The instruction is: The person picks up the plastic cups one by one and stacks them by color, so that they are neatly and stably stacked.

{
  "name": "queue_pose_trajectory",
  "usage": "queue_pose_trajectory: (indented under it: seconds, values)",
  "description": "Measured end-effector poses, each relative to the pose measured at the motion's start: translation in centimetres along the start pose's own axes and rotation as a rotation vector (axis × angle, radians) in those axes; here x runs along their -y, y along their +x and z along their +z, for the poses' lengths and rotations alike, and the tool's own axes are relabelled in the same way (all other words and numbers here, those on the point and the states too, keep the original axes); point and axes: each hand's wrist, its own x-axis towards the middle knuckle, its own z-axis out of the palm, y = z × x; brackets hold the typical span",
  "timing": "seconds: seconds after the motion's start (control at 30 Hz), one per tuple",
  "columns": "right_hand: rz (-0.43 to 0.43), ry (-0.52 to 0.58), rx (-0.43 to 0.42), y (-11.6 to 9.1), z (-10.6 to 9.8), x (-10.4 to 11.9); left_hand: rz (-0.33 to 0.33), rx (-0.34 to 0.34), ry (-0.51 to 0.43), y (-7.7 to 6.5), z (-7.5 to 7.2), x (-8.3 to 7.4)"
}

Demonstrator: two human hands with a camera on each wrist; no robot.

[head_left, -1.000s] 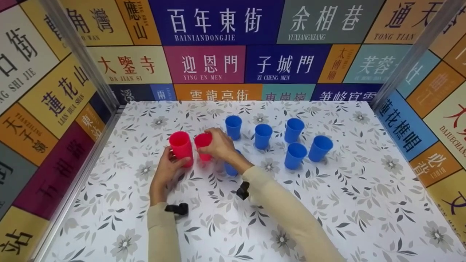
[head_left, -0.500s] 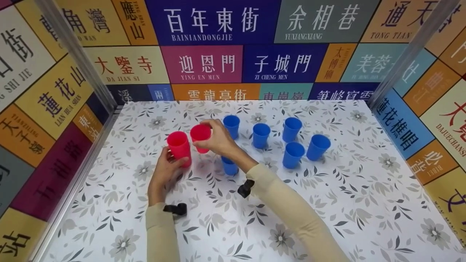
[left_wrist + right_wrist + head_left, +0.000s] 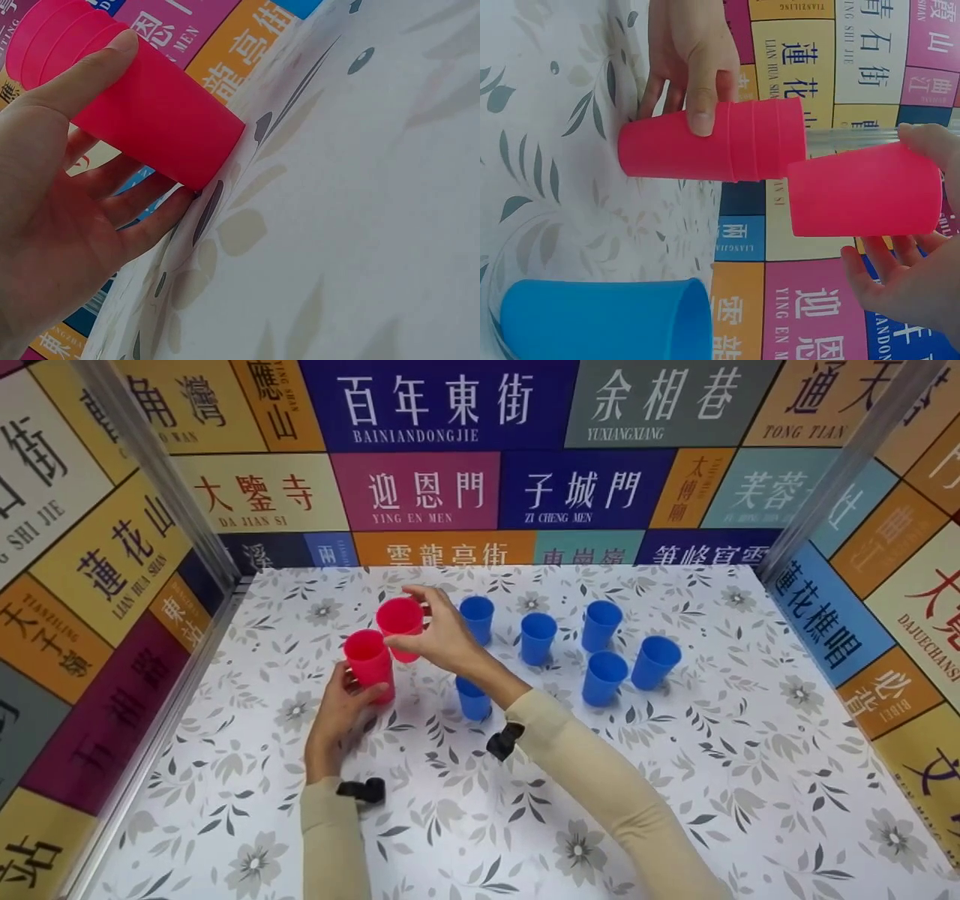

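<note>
My left hand [image 3: 339, 716] grips a stack of nested red cups [image 3: 369, 669] standing upright on the table, thumb on the near side and fingers behind. Several rims show at the top of that stack [image 3: 756, 141] in the right wrist view. My right hand [image 3: 450, 639] holds a single red cup [image 3: 400, 617] by its upper part, thumb on one side and fingers on the other. That cup [image 3: 866, 193] is raised off the table, upright, beside the stack's top rim and a little higher. Whether the two touch is hard to tell.
Several blue cups stand upright and apart on the flower-patterned table [image 3: 420, 825]. One blue cup [image 3: 472, 701] is partly covered by my right wrist, another [image 3: 477, 619] stands just behind the hand. Farther right is a blue cup [image 3: 656, 662]. Sign-printed walls [image 3: 420, 491] enclose the table.
My right hand has lifted the single red cup from low beside the stack, up and to the left toward its rim. My left hand and the stack have stayed in place.
</note>
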Motion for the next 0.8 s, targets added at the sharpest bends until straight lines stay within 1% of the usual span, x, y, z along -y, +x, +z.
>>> queue_pose_trajectory:
  seconds: [0.1,0.2,0.33,0.5,0.73,0.8]
  values:
    - [0.002,0.029,-0.005,0.2,0.3,0.7,-0.003,0.001,0.004,0.0,0.0,0.0]
    - [-0.001,0.057,-0.01,0.4,0.7,1.2,0.013,0.009,0.012,0.1,-0.1,0.0]
    - [0.005,0.089,0.005,0.6,1.4,1.9,0.028,0.009,0.034,0.1,-0.2,0.1]
    - [-0.004,0.121,0.031,1.0,2.2,2.6,0.039,0.016,0.026,0.2,-0.2,0.2]
    - [-0.007,0.131,0.049,1.9,3.5,2.7,0.018,0.035,0.039,-0.1,-0.3,0.1]
    - [-0.006,0.131,0.047,2.1,3.8,2.6,0.021,0.039,0.026,-0.1,-0.3,0.1]
